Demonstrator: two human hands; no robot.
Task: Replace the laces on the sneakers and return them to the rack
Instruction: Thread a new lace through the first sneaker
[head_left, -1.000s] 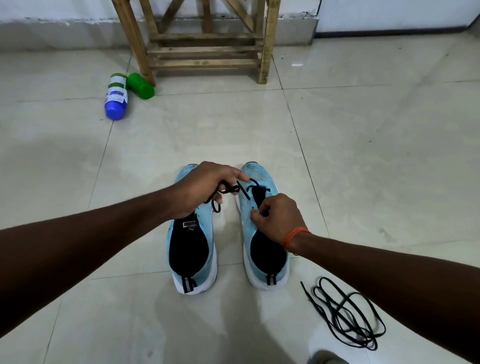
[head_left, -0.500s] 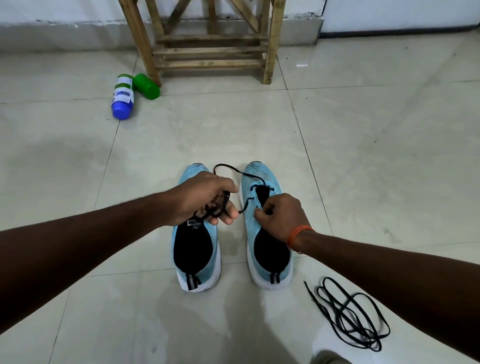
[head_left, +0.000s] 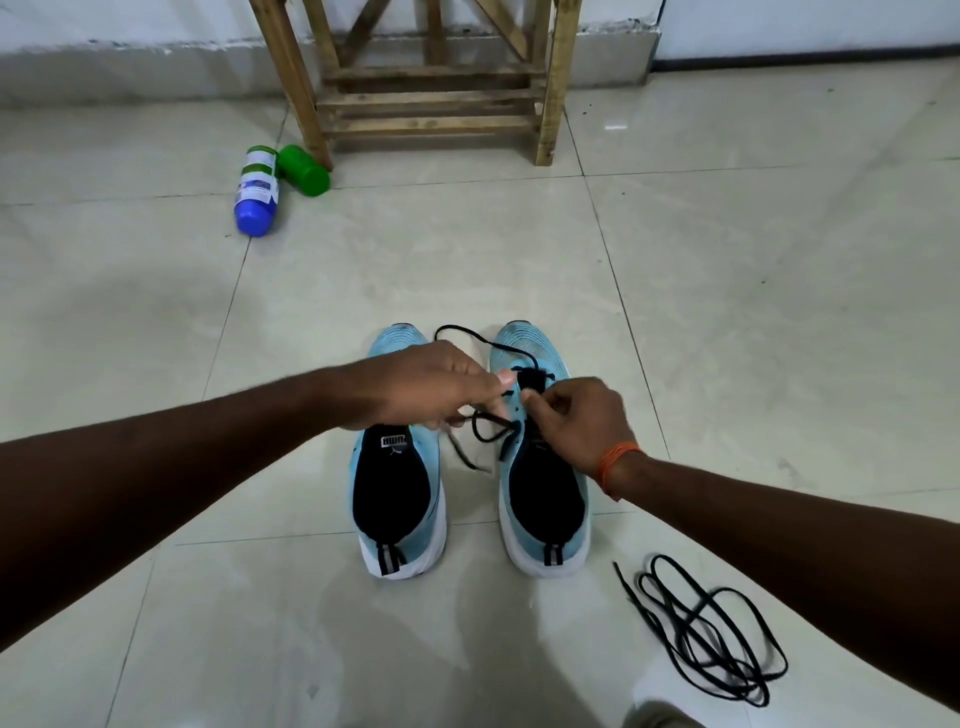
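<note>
While left hand (head_left: 431, 384) pinches black lace (head_left: 460, 328), right hand (head_left: 576, 421) pinches it over right sneaker (head_left: 543, 499).

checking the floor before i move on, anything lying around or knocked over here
Two bottles lie on their sides by a leg of the wooden rack: a blue and white bottle and a green bottle. A loose black lace lies tangled on the floor beside the right sneaker.

Two bare forearms (head_left: 156, 493), orange thread band (head_left: 616, 464) wound round right wrist
</note>
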